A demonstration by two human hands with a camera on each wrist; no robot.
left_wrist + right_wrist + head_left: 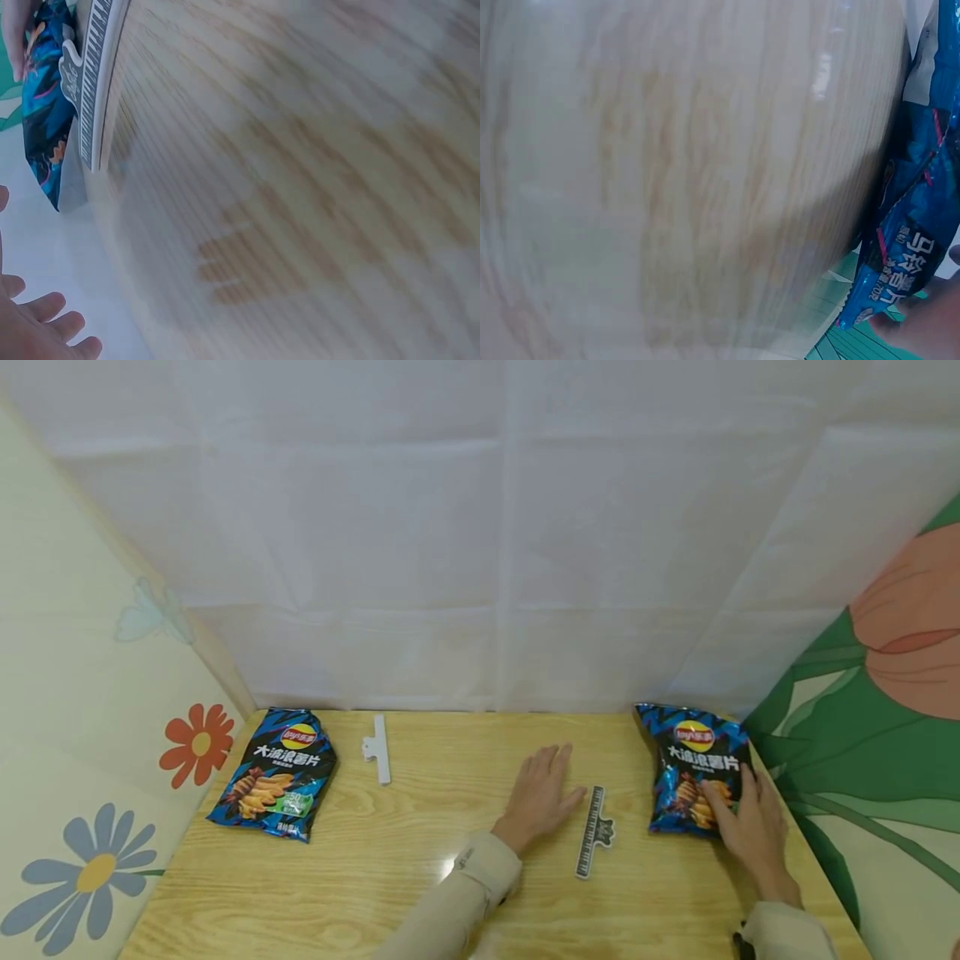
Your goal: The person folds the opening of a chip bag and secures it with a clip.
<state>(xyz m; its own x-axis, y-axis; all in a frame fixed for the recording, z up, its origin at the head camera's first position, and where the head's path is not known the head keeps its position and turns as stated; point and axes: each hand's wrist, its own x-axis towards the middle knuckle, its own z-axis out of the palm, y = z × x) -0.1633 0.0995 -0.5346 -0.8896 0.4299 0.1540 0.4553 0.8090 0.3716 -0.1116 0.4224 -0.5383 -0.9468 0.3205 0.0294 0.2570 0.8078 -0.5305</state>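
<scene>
My right hand grips the lower right side of a blue and black bag of potato chips, thumb across its front. In the right wrist view the same chip bag stands at the right edge, with fingertips against its lower end. Fingers spread, my left hand is over the middle of the table and holds nothing. The left wrist view shows its fingers apart from any object. Between the two hands lies a clip with a piano-key pattern, its dark handle facing right.
A second, similar chip bag lies at the table's left side. Next to it is a white bag clip. A white sheet hangs behind the wooden table, and flower-painted panels flank it.
</scene>
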